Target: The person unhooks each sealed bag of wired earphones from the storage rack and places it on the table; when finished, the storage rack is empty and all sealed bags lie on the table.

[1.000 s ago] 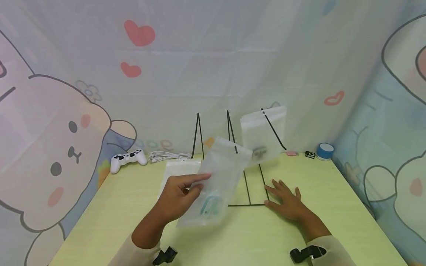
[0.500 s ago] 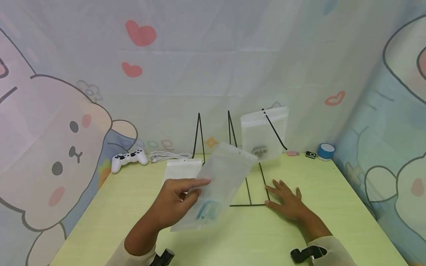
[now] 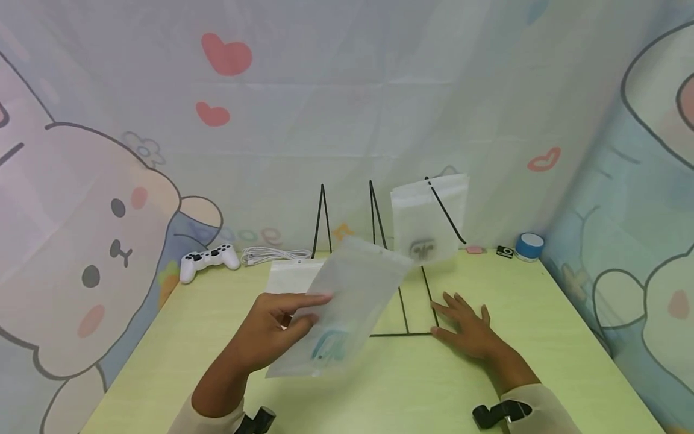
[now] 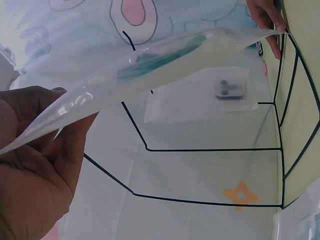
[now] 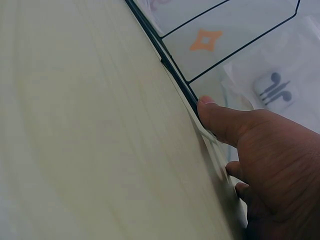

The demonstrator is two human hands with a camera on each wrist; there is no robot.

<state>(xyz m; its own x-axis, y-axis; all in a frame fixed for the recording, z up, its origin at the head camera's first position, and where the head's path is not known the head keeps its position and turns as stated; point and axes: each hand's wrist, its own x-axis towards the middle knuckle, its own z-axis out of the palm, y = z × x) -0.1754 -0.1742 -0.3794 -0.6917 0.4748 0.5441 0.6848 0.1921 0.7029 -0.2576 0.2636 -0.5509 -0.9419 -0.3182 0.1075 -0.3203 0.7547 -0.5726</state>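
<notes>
My left hand (image 3: 271, 328) pinches a translucent zip bag (image 3: 360, 283) by its left side, thumb and index finger across it. A teal item (image 3: 331, 345) shows through the bag's lower part. The bag's upper edge overlaps the middle hook of a black wire rack (image 3: 403, 333). My right hand (image 3: 468, 328) rests at the rack's right side with fingers spread, its thumb (image 5: 215, 117) against the base wire. From the rack's right hook hangs another translucent bag (image 3: 434, 211) with an earphone-shaped item (image 5: 275, 90) inside.
Another clear bag (image 3: 293, 274) lies left of the rack, partly hidden. Along the back edge are a white game controller (image 3: 209, 260), a coiled white cable (image 3: 273, 255), a pink block (image 3: 475, 250), a small black item (image 3: 505, 252) and a blue round container (image 3: 529, 246).
My left hand has drawn the bag down and left; the hook tip that showed in front of its top edge is now behind the bag. The right hand stays in place.
</notes>
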